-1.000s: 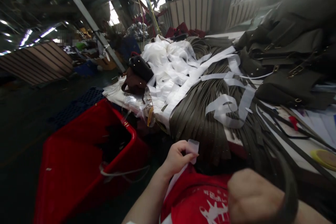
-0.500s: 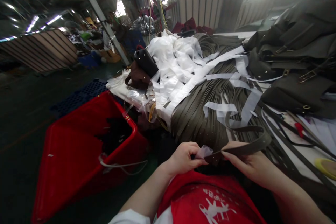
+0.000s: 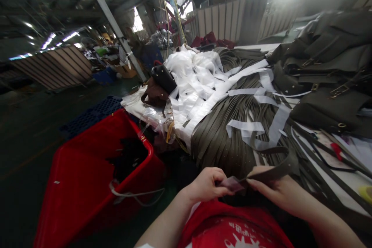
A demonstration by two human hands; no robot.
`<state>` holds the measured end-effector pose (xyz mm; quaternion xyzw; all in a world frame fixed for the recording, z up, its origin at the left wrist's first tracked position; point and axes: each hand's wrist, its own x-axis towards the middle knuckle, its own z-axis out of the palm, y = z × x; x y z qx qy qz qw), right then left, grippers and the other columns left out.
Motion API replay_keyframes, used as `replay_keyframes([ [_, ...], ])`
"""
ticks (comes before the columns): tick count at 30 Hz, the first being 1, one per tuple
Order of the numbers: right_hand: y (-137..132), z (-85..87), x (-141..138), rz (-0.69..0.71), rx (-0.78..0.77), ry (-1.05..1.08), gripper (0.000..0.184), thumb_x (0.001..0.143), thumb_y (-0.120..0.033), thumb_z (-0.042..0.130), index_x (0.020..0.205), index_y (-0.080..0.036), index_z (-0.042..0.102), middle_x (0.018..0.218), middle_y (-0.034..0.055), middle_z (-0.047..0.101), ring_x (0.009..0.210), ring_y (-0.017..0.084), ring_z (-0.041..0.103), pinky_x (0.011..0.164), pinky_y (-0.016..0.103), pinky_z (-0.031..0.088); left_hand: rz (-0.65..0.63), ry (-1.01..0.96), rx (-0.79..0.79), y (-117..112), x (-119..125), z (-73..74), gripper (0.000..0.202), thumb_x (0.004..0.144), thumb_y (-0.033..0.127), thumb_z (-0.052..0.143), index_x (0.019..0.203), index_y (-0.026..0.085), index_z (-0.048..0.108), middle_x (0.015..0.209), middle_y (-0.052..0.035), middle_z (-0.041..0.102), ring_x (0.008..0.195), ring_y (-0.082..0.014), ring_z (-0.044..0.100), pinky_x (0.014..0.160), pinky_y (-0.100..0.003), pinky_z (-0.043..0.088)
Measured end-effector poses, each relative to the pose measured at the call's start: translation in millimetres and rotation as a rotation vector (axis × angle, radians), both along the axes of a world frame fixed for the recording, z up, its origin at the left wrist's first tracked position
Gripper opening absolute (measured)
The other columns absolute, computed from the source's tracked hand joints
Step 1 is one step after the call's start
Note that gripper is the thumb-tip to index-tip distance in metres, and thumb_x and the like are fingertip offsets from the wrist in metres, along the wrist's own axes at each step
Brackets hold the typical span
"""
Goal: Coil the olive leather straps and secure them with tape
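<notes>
In front of my red apron (image 3: 229, 223), my right hand (image 3: 277, 192) pinches an olive-grey strap (image 3: 280, 168) between thumb and fingers. The strap curls up and over that hand, its lower end pointing left. My left hand (image 3: 206, 184) is closed on a small translucent, pinkish plastic piece (image 3: 235, 184) at the strap's end. Whether the piece wraps the end or only touches it, I cannot tell. Just beyond both hands lies a thick bundle of similar straps (image 3: 217, 143) with small studs, hanging over the table edge.
White strips (image 3: 193, 73) are heaped behind the bundle. Olive bags (image 3: 328, 81) are piled at right, near a phone (image 3: 328, 149) and a yellow tape roll (image 3: 366, 192). A red bin (image 3: 78, 190) with dark contents stands at left. A black pouch (image 3: 164, 77) lies on the table's left side.
The view has tilted up slightly, so the scene sits lower. The plastic piece has shifted a little right and looks flatter and pinker. Both hands keep their grips.
</notes>
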<state>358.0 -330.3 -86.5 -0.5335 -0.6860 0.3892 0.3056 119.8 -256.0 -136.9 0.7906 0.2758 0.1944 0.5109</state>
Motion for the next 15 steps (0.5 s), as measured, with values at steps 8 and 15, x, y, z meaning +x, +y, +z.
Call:
replay_keyframes([
  [8, 7.4, -29.3, -0.8, -0.260, -0.190, 0.423, 0.043, 0.082, -0.060, 0.068, 0.104, -0.024, 0.076, 0.101, 0.0092, 0.078, 0.096, 0.029, 0.070, 0.086, 0.038, 0.056, 0.132, -0.050, -0.459, -9.8, 9.0, -13.2, 0.063, 0.075, 0.071, 0.066, 0.079, 0.010, 0.078, 0.057, -0.0009, 0.057, 0.051, -0.0087, 0.042, 0.049, -0.021, 0.030],
  [15, 19.1, -38.7, -21.1, -0.415, -0.161, 0.547, 0.056, 0.085, -0.070, 0.056, 0.094, -0.020, 0.079, 0.098, 0.0102, 0.078, 0.103, 0.033, 0.070, 0.094, 0.042, 0.054, 0.254, -0.083, -0.413, -22.6, 31.3, -21.2, 0.070, 0.085, 0.077, 0.046, 0.087, 0.013, 0.074, 0.065, -0.0058, 0.062, 0.054, -0.0126, 0.050, 0.051, -0.023, 0.038],
])
